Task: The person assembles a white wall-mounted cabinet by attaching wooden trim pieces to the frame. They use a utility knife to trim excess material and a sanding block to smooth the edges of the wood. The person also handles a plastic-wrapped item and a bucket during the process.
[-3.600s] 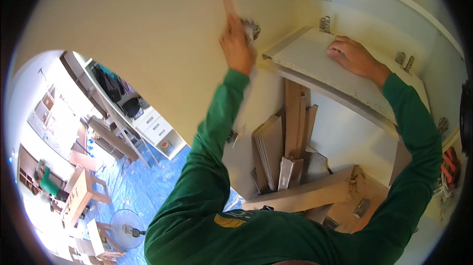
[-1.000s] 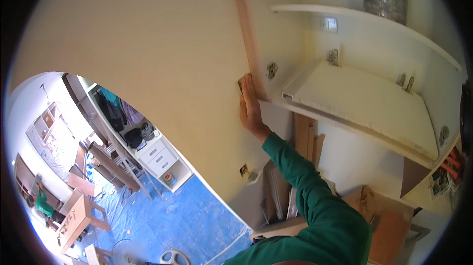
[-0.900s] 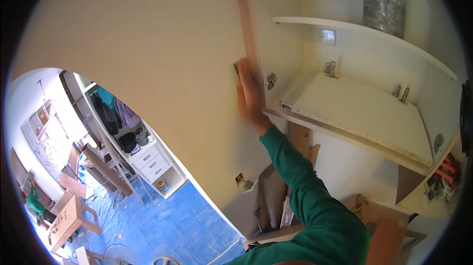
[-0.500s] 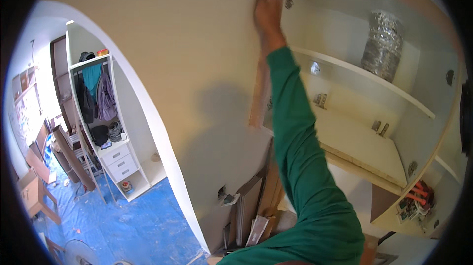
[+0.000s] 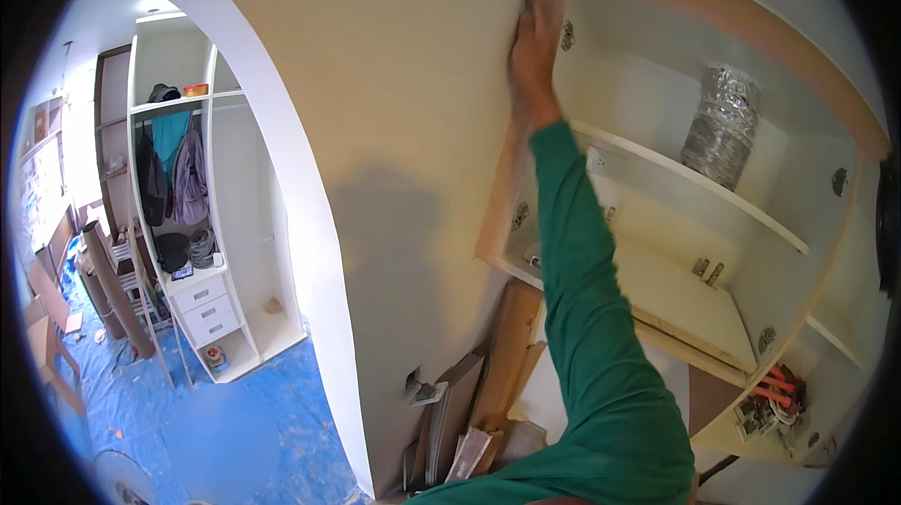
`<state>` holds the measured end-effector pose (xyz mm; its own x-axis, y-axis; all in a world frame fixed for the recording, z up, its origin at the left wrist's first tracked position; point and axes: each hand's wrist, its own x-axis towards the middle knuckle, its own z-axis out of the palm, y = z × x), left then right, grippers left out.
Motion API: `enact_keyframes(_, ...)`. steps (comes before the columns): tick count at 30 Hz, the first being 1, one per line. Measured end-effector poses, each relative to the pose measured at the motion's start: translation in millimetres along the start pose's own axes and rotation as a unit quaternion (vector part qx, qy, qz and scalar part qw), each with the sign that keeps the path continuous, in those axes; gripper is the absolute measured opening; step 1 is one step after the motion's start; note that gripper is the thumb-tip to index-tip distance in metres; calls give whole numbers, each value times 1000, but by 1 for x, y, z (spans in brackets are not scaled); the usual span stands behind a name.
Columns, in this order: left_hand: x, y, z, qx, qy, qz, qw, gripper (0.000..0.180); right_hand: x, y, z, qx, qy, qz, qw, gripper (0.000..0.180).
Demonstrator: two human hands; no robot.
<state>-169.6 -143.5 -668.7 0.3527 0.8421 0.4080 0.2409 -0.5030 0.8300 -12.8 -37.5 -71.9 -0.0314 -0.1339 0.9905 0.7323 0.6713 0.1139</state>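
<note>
My right hand [image 5: 538,59] reaches up, in a green sleeve, to the upper left corner of a wall cabinet [image 5: 648,144]. Its fingers press along the brown wooden trim [image 5: 499,193] on the cabinet's left edge, beside the beige wall [image 5: 404,83]. Something small and dark shows at the fingertips, too blurred to name. Just right of the hand, a metal hinge plate [image 5: 568,35] sits on the cabinet's inner side. My left hand is out of view.
A foil-covered duct roll [image 5: 723,125] stands on the cabinet shelf [image 5: 680,162]. Below, boards [image 5: 455,402] lean against the wall near an open socket box [image 5: 427,390]. Red-handled tools [image 5: 777,383] lie lower right. Through the archway [image 5: 324,261] stand a white wardrobe [image 5: 258,317] and blue floor sheeting [image 5: 225,439].
The view has shifted, so the hand and cabinet corner sit lower and farther right. My right hand stays at nearly the same spot on the trim.
</note>
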Motion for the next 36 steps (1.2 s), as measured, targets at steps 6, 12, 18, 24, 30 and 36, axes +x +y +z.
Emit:
enact_keyframes(6, -25, -22, 7, -12, -28, -37, 999, 37, 70, 29, -8, 42, -27, 41, 998, 46)
enact_keyframes(12, -121, -118, -7, 9, -38, -173, 984, 37, -60, 5, -2, 74, -52, 52, 995, 49)
enact_keyframes(18, -301, -215, -21, 23, -53, -420, 906, 37, 118, 69, -16, 152, -59, 45, 986, 51)
enact_keyframes(24, -497, -205, -47, -33, 42, -667, 743, 37, -33, 4, -12, 50, -21, 97, 994, 52)
enact_keyframes(30, -541, -176, -42, -103, 109, -718, 679, 37, -266, -36, -28, 68, -53, 140, 986, 54)
enact_keyframes(36, -536, -170, -50, -137, 129, -704, 685, 37, -472, -77, -93, 92, -182, 298, 932, 50)
